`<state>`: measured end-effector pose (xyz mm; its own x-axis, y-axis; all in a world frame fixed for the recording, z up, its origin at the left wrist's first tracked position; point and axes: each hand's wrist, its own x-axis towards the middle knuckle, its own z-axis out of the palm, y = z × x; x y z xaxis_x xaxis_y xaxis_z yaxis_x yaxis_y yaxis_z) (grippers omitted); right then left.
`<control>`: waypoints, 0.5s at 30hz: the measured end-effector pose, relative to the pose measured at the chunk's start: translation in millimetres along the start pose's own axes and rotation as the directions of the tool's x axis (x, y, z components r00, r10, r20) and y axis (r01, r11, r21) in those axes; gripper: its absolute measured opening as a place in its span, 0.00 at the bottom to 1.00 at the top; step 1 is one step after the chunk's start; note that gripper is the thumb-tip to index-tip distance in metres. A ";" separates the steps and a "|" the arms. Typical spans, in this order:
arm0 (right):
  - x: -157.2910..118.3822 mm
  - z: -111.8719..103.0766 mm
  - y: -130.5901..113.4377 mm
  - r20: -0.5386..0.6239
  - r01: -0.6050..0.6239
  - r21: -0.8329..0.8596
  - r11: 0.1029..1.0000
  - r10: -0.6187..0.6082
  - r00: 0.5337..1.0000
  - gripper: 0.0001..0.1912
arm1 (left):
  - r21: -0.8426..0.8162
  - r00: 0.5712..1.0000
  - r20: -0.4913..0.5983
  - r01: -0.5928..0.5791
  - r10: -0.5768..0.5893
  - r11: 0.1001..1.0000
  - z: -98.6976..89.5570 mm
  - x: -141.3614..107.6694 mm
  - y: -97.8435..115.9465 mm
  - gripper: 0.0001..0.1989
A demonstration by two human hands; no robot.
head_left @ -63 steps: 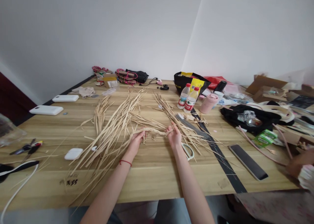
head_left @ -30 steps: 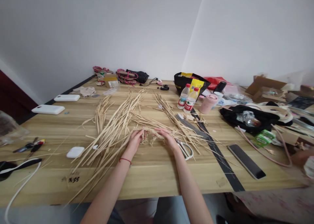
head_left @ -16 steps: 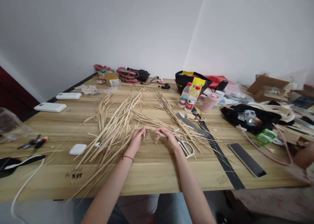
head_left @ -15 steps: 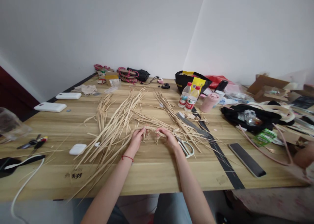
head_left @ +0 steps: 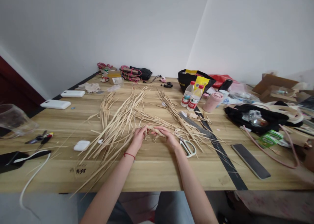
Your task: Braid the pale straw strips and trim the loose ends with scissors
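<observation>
A short braided strip of straw (head_left: 150, 128) with ragged ends hanging below it is stretched between my two hands. Its left end is pinched in the fingers of my left hand (head_left: 140, 134), which has a red cord at the wrist. My right hand (head_left: 167, 135) grips the other end, fingers bent round it. Long loose straw strands (head_left: 120, 119) fan out to the left of the hands and behind them. More straw (head_left: 169, 107) lies beyond my right hand. Scissors with pale handles (head_left: 188, 148) rest just right of my right wrist.
Two water bottles (head_left: 195, 98), a pink cup (head_left: 213, 102) and a black-and-yellow bag (head_left: 185, 80) stand at the back right. A phone (head_left: 250, 160) lies at right, near a black bag (head_left: 235, 119). At left are a white earbud case (head_left: 81, 145) and white power banks (head_left: 56, 104).
My right hand's fingers have come closer to my left hand along the braided strip. The whole view has shifted slightly, and the hand at the far right edge is no longer clearly seen.
</observation>
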<state>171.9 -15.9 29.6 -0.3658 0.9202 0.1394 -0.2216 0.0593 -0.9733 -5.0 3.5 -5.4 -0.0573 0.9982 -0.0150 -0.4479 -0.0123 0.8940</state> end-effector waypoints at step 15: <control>0.4 -8.1 -1.9 -0.030 -0.036 0.081 0.996 0.039 0.999 0.21 | -0.090 1.000 0.002 -0.023 0.024 0.996 -2.9 1.0 5.5 0.19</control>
<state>179.6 -12.5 30.0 -0.3464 0.9332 0.0957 -0.2807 -0.0057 -0.9598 -10.2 4.3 -1.7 -0.0659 0.9978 0.0071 -0.5249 -0.0407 0.8502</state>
